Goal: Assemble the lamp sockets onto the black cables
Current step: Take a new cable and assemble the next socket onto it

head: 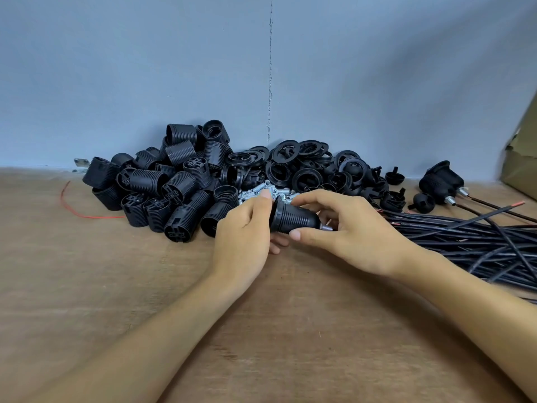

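Head view: lamp socket (293, 218) between both hands.

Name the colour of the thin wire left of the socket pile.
The wire is red; head view.

A black ribbed lamp socket (293, 218) is held sideways, its metal nipple pointing right, just right of the heap of socket shells (162, 181), while the black cables (479, 239) lie bundled farther right of that heap.
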A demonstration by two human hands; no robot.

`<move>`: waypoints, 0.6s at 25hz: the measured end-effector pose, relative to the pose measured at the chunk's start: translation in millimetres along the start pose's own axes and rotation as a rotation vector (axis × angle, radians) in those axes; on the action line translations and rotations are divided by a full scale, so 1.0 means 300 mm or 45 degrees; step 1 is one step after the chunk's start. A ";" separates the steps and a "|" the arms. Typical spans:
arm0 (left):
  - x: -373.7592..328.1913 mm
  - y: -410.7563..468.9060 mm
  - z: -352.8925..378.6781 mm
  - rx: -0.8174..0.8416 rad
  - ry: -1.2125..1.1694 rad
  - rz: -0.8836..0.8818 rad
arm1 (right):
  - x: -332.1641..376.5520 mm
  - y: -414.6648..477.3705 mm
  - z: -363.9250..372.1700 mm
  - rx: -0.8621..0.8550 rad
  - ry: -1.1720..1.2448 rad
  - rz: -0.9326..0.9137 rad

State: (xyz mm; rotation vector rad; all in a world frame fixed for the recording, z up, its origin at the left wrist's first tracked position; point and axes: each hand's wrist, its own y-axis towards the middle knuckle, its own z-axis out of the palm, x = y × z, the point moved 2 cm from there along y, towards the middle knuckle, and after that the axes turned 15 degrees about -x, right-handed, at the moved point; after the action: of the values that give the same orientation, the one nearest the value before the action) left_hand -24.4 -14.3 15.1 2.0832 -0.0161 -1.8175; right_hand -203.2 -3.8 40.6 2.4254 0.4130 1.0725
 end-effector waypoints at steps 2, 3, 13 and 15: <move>-0.001 -0.005 0.005 0.042 -0.041 -0.039 | 0.004 -0.003 0.002 -0.039 -0.015 -0.034; -0.001 -0.008 0.009 0.047 -0.043 -0.043 | 0.006 -0.005 0.003 -0.041 -0.026 -0.052; -0.016 -0.008 -0.004 0.074 -0.041 0.048 | 0.003 -0.004 0.002 -0.038 -0.060 -0.148; -0.017 -0.005 -0.006 0.111 -0.141 -0.029 | -0.002 -0.003 0.001 -0.017 -0.076 -0.142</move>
State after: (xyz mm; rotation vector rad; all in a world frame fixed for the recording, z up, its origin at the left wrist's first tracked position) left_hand -23.9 -11.3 19.7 2.0451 -0.1023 -1.9772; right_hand -203.4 -3.3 39.6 2.3857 0.5127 0.9506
